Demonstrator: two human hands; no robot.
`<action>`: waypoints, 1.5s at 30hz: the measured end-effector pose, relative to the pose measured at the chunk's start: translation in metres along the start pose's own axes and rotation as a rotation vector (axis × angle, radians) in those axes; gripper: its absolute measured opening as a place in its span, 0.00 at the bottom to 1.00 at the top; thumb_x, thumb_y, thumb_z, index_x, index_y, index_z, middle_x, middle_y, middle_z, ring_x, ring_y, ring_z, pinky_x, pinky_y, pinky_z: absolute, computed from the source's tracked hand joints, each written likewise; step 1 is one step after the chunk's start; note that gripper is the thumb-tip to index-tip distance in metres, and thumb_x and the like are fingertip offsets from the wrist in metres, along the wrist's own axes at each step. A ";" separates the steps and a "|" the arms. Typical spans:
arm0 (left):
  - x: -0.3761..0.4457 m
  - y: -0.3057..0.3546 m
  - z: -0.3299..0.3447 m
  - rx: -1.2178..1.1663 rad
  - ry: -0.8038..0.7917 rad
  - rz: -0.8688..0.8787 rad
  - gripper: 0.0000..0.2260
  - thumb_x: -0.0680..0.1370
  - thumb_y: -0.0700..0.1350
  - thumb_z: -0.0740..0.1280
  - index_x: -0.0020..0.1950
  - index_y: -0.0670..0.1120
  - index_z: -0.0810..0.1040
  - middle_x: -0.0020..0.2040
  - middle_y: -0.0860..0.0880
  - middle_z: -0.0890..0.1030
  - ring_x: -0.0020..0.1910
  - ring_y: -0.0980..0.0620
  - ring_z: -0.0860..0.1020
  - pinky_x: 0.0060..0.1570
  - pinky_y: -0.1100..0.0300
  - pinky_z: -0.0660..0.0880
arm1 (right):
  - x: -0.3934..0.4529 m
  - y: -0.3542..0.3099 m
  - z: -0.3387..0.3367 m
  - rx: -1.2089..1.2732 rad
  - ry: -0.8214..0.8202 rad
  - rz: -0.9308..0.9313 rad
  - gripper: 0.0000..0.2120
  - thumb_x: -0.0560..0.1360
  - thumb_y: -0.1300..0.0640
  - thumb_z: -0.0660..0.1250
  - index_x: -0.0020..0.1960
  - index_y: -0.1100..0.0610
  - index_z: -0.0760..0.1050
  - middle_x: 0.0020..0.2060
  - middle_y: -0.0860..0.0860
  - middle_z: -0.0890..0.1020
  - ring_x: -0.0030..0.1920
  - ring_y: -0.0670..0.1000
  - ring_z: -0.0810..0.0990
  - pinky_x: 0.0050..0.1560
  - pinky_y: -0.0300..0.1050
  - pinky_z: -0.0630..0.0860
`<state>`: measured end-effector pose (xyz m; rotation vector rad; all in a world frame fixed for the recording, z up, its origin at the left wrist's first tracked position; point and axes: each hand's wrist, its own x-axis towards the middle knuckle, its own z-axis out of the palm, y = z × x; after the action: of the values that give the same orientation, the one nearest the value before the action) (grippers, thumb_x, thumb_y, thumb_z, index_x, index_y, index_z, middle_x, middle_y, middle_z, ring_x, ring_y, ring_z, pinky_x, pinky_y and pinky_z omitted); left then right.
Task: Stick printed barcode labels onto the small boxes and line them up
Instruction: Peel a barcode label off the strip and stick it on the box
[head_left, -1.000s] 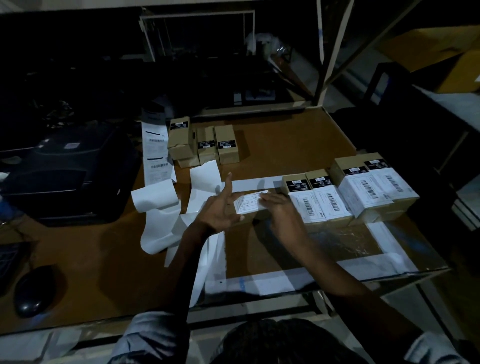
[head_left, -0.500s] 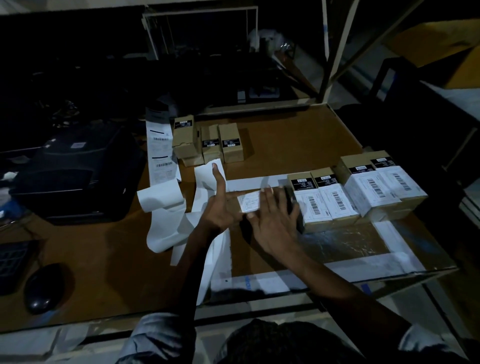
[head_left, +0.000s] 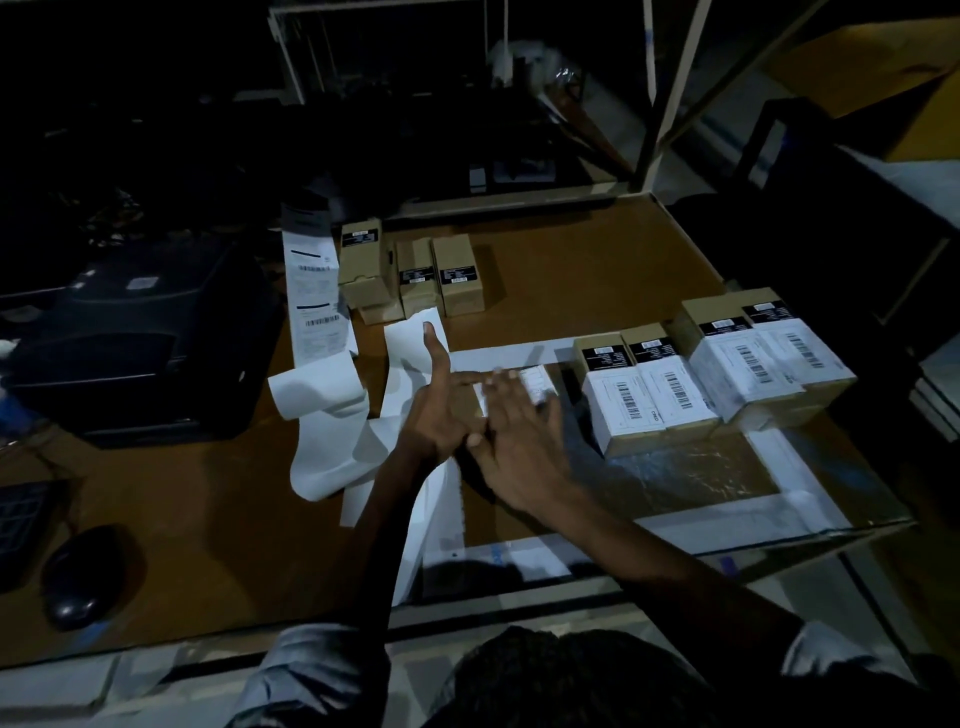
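Four labelled boxes (head_left: 711, 374) stand in a row at the right of the table (head_left: 597, 260); a fifth box (head_left: 535, 382) lies just left of them. The flat right hand (head_left: 519, 441) presses its label (head_left: 535, 379) down while the left hand (head_left: 441, 405) steadies it, thumb up, grip hidden. Unlabelled boxes (head_left: 415, 275) wait behind, near the label strip (head_left: 317, 306); no containers are visible.

Reaching forward with both bare forearms, pale rolled sleeves at the elbows. Left hand (head_left: 439, 410) lying with thumb pointing straight up and fingers stretching flat toward the right. Right hand (head_left: 519, 447) lying palm down, fingers (head_left: 511, 387) spread and straight, pressing flat, overlapping the left fingertips.
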<state>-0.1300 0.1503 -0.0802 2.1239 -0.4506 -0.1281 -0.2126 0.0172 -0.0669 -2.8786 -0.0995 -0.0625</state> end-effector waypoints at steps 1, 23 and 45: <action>0.001 0.001 0.000 0.055 -0.003 0.021 0.55 0.77 0.51 0.73 0.72 0.65 0.22 0.52 0.49 0.84 0.51 0.52 0.82 0.64 0.45 0.74 | -0.004 -0.005 0.002 -0.009 -0.020 -0.046 0.41 0.76 0.35 0.35 0.83 0.56 0.46 0.82 0.53 0.48 0.81 0.50 0.41 0.77 0.63 0.36; -0.009 0.016 -0.004 -0.028 0.024 0.057 0.63 0.64 0.68 0.76 0.76 0.61 0.28 0.78 0.63 0.57 0.69 0.59 0.71 0.68 0.59 0.71 | 0.019 0.032 -0.009 -0.140 -0.016 0.101 0.40 0.78 0.33 0.36 0.83 0.56 0.43 0.82 0.53 0.45 0.81 0.52 0.41 0.73 0.63 0.29; -0.025 0.016 0.001 0.224 0.055 0.216 0.43 0.74 0.51 0.76 0.81 0.43 0.54 0.75 0.72 0.46 0.76 0.50 0.65 0.70 0.76 0.48 | -0.029 0.014 -0.014 -0.021 -0.140 0.020 0.39 0.77 0.33 0.28 0.82 0.52 0.34 0.80 0.48 0.34 0.79 0.49 0.29 0.76 0.68 0.33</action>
<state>-0.1577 0.1503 -0.0700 2.2734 -0.6843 0.1089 -0.2410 -0.0013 -0.0586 -2.9017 -0.0971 0.1423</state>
